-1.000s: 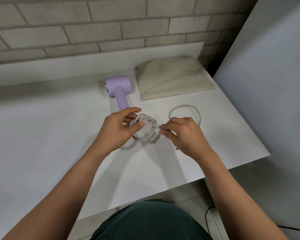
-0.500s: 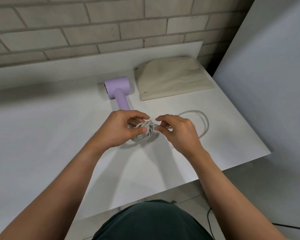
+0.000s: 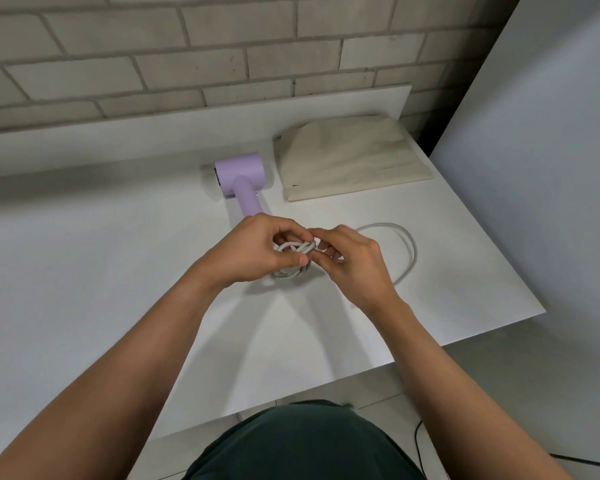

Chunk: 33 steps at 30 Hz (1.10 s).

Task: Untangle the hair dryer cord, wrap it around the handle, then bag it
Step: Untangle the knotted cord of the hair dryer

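Both hands are on the cord (image 3: 410,252), in the middle of the table (image 3: 118,254). The left hand (image 3: 253,251) is curled round the tangle (image 3: 293,247), thumb on the near side and fingers over the top, holding the bundle just off or on the table; I cannot tell which. The right hand (image 3: 352,263) pinches a strand at the tangle's right edge, fingertips touching the left hand's fingertips. Neither hand is open; both grip cord.

Key relation: the tangle sits between the two hands, held by the left and worked by the right. A loose loop (image 3: 392,226) runs out to the right, curves round behind the right hand and comes back toward the near side. The free length therefore lies on the right hand's side, so the right hand looks better placed to pull the strand out rightward while the left anchors the bundle.

The hair dryer (image 3: 239,176) lies flat beyond the left hand, its handle (image 3: 246,199) pointing toward the person, with the butt end just beside the left knuckles. The cord exit is hidden by the hand. The bag (image 3: 350,161) lies flat at the back right, just beside the dryer head and well apart from the hands.

Judgement: this is the untangle step, early in the task, with wrapping and bagging not yet started. One risk is that pulling hard tightens the knot or drags the dryer.
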Each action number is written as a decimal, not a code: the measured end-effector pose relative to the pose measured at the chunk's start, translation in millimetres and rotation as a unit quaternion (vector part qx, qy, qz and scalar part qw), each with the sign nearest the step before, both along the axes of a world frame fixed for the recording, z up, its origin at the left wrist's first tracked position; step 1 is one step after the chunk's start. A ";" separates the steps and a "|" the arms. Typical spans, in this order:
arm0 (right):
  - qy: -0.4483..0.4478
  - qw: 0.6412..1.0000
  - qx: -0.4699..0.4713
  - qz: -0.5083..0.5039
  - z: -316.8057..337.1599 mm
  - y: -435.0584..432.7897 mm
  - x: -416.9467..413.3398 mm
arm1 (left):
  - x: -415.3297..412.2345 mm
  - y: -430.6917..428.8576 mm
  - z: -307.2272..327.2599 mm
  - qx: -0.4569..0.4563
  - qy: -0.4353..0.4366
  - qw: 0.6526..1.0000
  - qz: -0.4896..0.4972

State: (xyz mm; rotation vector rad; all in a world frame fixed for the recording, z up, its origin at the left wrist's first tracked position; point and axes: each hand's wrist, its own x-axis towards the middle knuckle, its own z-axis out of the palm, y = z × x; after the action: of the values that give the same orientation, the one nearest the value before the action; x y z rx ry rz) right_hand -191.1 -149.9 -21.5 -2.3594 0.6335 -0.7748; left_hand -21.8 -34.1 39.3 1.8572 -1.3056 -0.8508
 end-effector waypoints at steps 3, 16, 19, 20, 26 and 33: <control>0.020 1.000 0.009 0.009 0.8 -6.6 -4.4 | -4.9 -3.5 -1.1 -0.010 0.030 0.999 0.040; 0.057 0.997 0.046 -0.013 5.6 -17.3 -14.3 | -13.2 -21.5 -3.2 -0.014 -0.206 0.976 -0.072; 0.070 0.994 0.086 -0.008 4.6 -20.4 -20.4 | -13.9 -22.8 -8.1 -0.071 -0.224 0.972 -0.004; 0.079 0.993 0.093 -0.001 4.9 -21.7 -22.2 | -13.9 -22.3 -9.0 -0.086 -0.208 0.974 0.027; 0.076 0.993 0.082 -0.019 13.2 -29.9 -22.2 | -12.1 -23.5 -17.7 -0.061 -0.086 0.989 0.105; 0.079 0.992 0.103 -0.008 18.1 -29.0 -17.0 | -5.3 -28.6 0.5 -0.019 -0.359 0.926 -0.114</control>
State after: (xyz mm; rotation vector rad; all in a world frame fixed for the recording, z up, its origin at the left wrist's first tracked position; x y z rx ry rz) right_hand -208.1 -178.9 -3.4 -2.2414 0.7616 -0.5064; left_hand -27.1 -62.8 39.8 2.0998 -1.9896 -0.2252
